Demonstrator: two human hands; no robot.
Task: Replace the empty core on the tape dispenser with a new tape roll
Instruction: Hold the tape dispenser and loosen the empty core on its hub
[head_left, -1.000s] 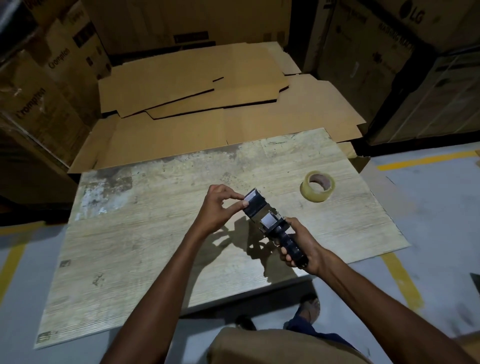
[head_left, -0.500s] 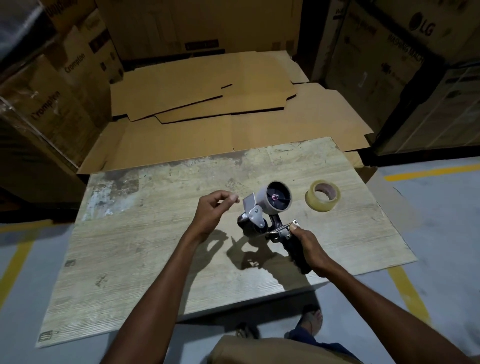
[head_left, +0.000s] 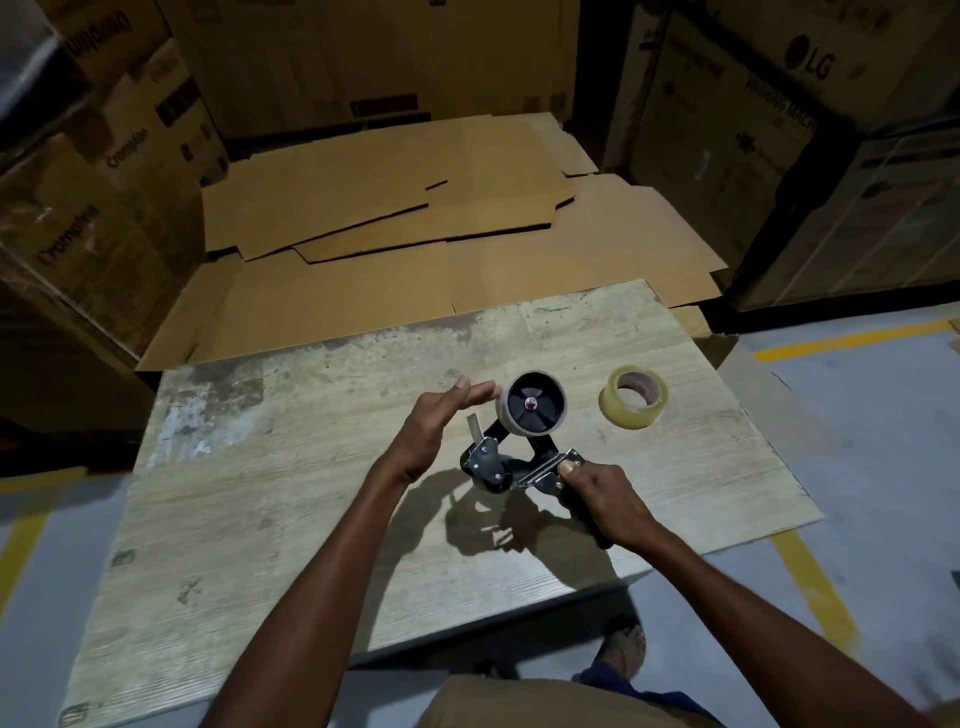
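Note:
A black tape dispenser (head_left: 511, 457) is held above the worn wooden board (head_left: 270, 488), its wheel side turned toward me. My right hand (head_left: 602, 493) grips its handle. An empty grey core (head_left: 530, 410) sits on the black hub. My left hand (head_left: 436, 426) is at the core's left side, fingers stretched out and touching or nearly touching its rim. A new roll of clear tape (head_left: 634, 397) lies flat on the board to the right of the dispenser, apart from both hands.
Flattened cardboard sheets (head_left: 415, 218) lie beyond the board. Stacked cartons (head_left: 93, 182) stand at the left, and more cartons (head_left: 779, 130) at the back right. Grey floor with yellow lines (head_left: 810, 587) surrounds the board. My feet show below its near edge.
The dispenser has been turned from top-up to its wheel side facing me and lifted slightly. My left hand let go of the front end, then reached with open fingers to the core.

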